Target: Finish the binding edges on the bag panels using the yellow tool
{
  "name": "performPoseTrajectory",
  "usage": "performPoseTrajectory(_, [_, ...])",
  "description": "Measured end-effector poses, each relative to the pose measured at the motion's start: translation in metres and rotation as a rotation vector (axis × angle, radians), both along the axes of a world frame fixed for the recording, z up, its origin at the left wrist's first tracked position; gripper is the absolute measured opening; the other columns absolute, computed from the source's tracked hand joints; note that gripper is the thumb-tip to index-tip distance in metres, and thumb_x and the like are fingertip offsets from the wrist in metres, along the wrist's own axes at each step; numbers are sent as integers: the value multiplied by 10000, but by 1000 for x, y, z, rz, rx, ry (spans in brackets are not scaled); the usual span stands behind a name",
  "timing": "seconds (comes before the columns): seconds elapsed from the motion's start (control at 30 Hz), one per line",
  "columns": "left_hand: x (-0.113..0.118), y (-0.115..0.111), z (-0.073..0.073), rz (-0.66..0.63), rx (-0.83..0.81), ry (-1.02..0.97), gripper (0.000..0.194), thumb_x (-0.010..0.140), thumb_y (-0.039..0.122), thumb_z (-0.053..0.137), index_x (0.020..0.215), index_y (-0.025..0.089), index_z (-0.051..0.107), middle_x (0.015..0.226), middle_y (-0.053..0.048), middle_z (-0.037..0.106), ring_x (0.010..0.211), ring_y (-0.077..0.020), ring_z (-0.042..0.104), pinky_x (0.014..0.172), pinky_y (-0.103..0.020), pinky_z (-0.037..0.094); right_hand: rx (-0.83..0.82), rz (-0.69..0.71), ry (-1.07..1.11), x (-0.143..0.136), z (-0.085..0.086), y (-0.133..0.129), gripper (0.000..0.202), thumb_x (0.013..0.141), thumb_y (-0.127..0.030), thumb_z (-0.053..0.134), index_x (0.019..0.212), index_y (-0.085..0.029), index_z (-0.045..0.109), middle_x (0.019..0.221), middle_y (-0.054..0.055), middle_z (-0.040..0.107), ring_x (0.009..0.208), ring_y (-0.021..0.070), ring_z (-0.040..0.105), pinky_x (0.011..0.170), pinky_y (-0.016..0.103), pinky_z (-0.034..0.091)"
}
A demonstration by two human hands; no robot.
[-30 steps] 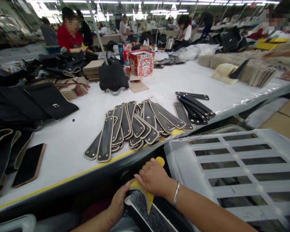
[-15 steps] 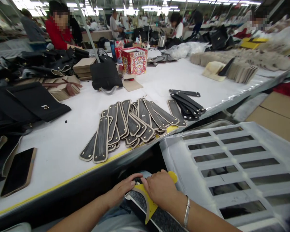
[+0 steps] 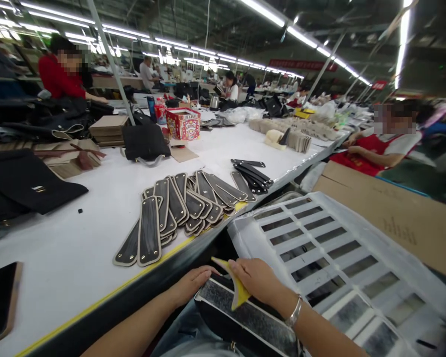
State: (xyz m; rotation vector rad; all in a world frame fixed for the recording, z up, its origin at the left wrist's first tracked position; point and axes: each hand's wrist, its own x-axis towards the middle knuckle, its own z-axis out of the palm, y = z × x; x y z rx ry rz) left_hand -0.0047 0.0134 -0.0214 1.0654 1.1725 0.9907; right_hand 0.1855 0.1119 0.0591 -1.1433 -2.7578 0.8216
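On my lap lies a black bag (image 3: pixel 245 313) with a grey speckled panel edged in white and a small gold metal piece low on its front. My left hand (image 3: pixel 194 285) grips its far left end, fingertips curled over the edge and partly hidden. Closed around a thin, bent yellow pad (image 3: pixel 239 293) with a pale edge is my right hand (image 3: pixel 258 278), above the panel. A lower corner of the pad reaches down to the panel; whether it presses there I cannot tell. A silver bangle circles my right wrist.
Dark strips with beige edges (image 3: pixel 182 203) lie piled on the white table (image 3: pixel 78 248), black strips (image 3: pixel 250 174) beyond. A phone (image 3: pixel 0 302) is at left. To my right stand a white slatted crate (image 3: pixel 301 238) and a cardboard box (image 3: pixel 390 213). Co-workers sit around.
The view has tilted up and turned right. My right hand has raised the yellow pad, which now stands more upright above the bag. My left hand keeps its place at the bag's end.
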Motion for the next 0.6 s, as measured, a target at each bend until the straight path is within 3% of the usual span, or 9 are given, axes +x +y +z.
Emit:
performPoseTrajectory(0.13, [0, -15, -9, 63, -25, -243, 460, 876, 499, 491, 1198, 193, 608, 1146, -65, 645, 1065, -241, 571, 987, -368, 380, -582, -329, 821, -30, 19, -13, 597, 904, -689, 146, 594, -219, 341, 497, -51, 288, 433, 106, 284, 448, 245, 279])
performPoseTrajectory(0.23, [-4, -22, -19, 66, -58, -436, 520, 827, 407, 570, 1290, 171, 543, 1180, -83, 641, 1134, -272, 555, 1040, -421, 342, -862, -401, 1214, -65, 11, -28, 566, 853, -726, 315, 605, -217, 304, 508, -73, 236, 409, 82, 193, 398, 215, 208])
performPoseTrajectory(0.4, [-8, -15, -23, 133, -36, -317, 489, 739, 266, 578, 1213, 152, 619, 1279, -79, 601, 1305, -301, 404, 1095, -433, 301, -1072, -445, 1320, -106, -13, -34, 623, 706, -753, 552, 542, -198, 320, 434, -79, 261, 361, 53, 196, 351, 187, 145])
performPoseTrajectory(0.5, [-7, -9, -23, 129, -39, -294, 497, 706, 243, 560, 1188, 147, 637, 1243, -70, 625, 1260, -300, 454, 1073, -415, 338, -1049, -524, 1319, -114, -23, -32, 631, 664, -749, 603, 529, -195, 334, 424, -81, 274, 360, 45, 197, 344, 178, 143])
performPoseTrajectory(0.6, [-6, -8, -23, 143, -25, -293, 495, 702, 247, 551, 1176, 139, 642, 1168, -66, 663, 1145, -287, 544, 1014, -391, 398, -930, -533, 1266, -120, -34, -36, 608, 740, -751, 513, 535, -204, 345, 434, -72, 293, 373, 57, 222, 348, 193, 198])
